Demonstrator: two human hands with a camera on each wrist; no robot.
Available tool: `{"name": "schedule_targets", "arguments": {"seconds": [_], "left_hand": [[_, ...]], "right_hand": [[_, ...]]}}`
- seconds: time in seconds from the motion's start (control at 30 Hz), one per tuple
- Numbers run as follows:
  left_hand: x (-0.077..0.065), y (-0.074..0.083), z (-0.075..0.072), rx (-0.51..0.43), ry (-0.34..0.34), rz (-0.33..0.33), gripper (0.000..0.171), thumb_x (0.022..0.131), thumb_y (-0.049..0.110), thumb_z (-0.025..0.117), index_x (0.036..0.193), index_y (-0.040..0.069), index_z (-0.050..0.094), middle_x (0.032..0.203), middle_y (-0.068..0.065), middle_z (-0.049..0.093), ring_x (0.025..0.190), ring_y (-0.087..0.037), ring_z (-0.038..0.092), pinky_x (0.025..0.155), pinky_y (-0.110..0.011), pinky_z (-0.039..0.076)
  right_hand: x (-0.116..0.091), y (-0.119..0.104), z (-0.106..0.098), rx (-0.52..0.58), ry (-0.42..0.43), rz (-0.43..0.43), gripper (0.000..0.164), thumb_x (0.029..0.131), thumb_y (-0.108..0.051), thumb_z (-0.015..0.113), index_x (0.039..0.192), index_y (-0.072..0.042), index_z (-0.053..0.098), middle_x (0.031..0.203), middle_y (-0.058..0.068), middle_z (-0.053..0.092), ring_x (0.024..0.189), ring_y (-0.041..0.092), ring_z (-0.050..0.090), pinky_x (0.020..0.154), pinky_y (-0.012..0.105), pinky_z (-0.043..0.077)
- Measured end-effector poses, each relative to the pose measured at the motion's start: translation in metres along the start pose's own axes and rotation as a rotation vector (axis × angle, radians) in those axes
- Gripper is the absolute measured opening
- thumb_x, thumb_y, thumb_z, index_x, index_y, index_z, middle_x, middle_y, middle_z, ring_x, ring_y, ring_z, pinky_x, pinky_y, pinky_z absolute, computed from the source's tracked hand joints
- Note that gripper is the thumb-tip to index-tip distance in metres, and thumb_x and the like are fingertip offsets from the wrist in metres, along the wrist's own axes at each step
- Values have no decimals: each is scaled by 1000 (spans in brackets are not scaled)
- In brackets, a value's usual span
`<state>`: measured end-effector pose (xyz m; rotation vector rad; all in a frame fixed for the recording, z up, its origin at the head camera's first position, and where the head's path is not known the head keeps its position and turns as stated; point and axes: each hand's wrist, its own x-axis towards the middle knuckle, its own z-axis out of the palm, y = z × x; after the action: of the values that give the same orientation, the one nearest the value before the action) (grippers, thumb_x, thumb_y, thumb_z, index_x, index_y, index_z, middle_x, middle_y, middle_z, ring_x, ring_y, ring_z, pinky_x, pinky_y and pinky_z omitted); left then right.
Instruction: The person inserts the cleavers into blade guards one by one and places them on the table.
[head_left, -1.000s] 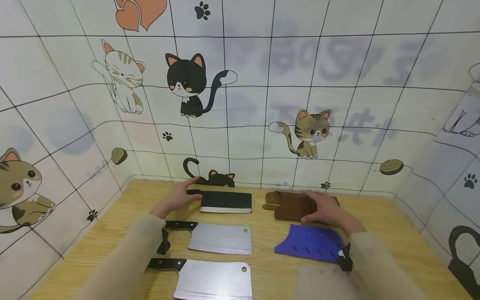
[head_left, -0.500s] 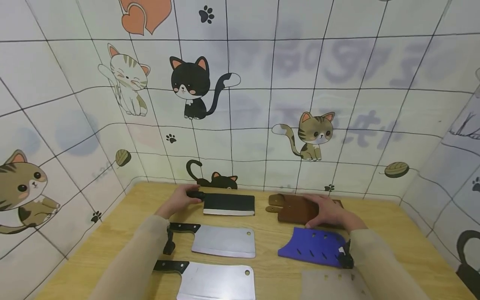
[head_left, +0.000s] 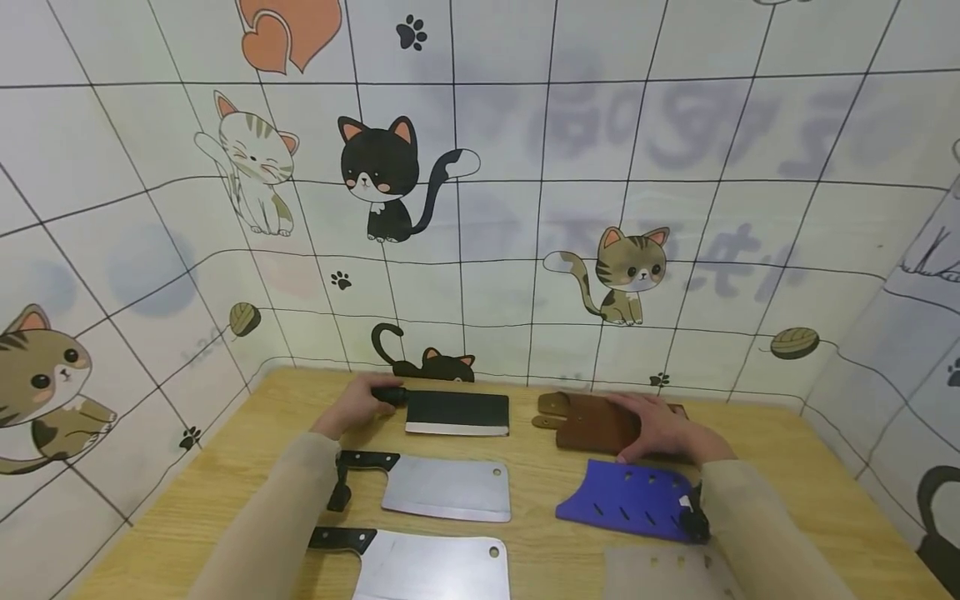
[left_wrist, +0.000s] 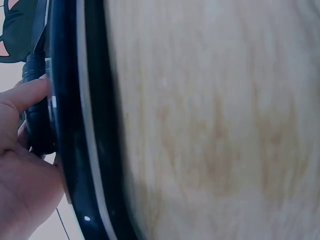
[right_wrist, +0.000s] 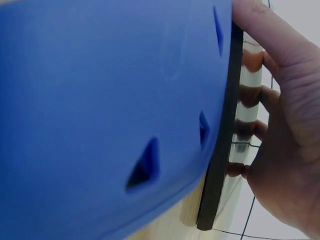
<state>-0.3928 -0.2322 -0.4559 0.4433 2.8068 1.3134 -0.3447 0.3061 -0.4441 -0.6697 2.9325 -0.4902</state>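
Observation:
My left hand (head_left: 360, 407) grips the black handle of a dark-bladed cleaver (head_left: 457, 411) lying flat at the back of the table. In the left wrist view, the thumb lies against that black handle (left_wrist: 37, 115). Across from it, my right hand (head_left: 660, 425) spans a brown leather knife sheath (head_left: 592, 421), thumb at the near edge and fingers over the top. The sheath's two straps point left. The right wrist view shows the right hand (right_wrist: 290, 115) behind a large blue knife guard (right_wrist: 100, 100), its fingertips touching a shiny surface.
Two silver cleavers with black handles, a middle one (head_left: 450, 487) and a front one (head_left: 435, 571), lie below the dark one. On the right are the blue guard and a pale translucent guard (head_left: 660, 575). A cat-print tiled wall (head_left: 495, 292) stands behind the table.
My left fingers have drawn in around the cleaver's handle. The right hand stays on the leather sheath with its thumb slightly lower. The head view has shifted a little.

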Motion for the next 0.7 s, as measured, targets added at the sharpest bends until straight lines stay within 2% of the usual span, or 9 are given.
{"name": "schedule_targets", "arguments": {"seconds": [0.2, 0.4, 0.57, 0.7], "left_hand": [[-1, -1, -1, -4, 11, 7, 52, 81, -10, 76, 132, -4, 66, 144, -30, 52, 133, -52, 45, 112, -61, 29], [1, -10, -2, -25, 15, 15, 51, 80, -9, 77, 129, -3, 68, 142, -29, 55, 130, -50, 48, 111, -61, 31], [-1, -13, -6, -92, -25, 18, 51, 81, -5, 78, 131, -2, 67, 141, -28, 56, 125, -44, 53, 105, -52, 39], [-6, -10, -10, -149, -70, 29, 52, 84, -3, 77, 135, -4, 64, 141, -29, 55, 122, -41, 54, 98, -43, 43]], "right_hand": [[-5, 6, -3, 61, -3, -71, 105, 65, -42, 94, 150, -2, 47, 147, 31, 45, 132, 58, 36, 99, 75, 32], [-6, 0, -7, 83, -23, -48, 106, 62, -39, 96, 150, -2, 49, 147, 27, 49, 132, 52, 44, 104, 69, 34], [-5, 3, -6, 67, 0, -52, 108, 61, -41, 97, 150, -3, 49, 144, 25, 53, 124, 44, 52, 102, 63, 41], [-4, 2, -7, 61, 10, -79, 107, 60, -41, 97, 148, -2, 52, 143, 25, 55, 124, 45, 52, 101, 63, 41]]}}
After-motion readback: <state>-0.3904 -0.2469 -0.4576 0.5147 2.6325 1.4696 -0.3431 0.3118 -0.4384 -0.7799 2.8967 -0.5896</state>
